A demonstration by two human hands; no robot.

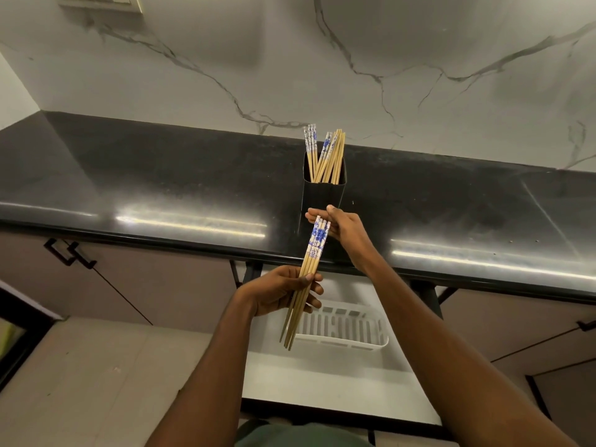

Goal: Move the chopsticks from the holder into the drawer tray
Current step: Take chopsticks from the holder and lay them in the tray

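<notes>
Bamboo chopsticks with blue-patterned tops (311,262) sit gripped in the left hand (277,291) above the white slotted drawer tray (354,344); the right hand (342,230) lays straight fingers against their tops. Best to level the ends, then lower the bundle lengthwise.

tray (354,344) open from above; countertop edge (193,244) overhangs behind it; held chopsticks (310,269) cross its left rim

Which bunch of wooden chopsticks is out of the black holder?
The blue-and-white-topped wooden bundle gripped by the left hand; the other chopsticks stand in the black square holder.
</notes>
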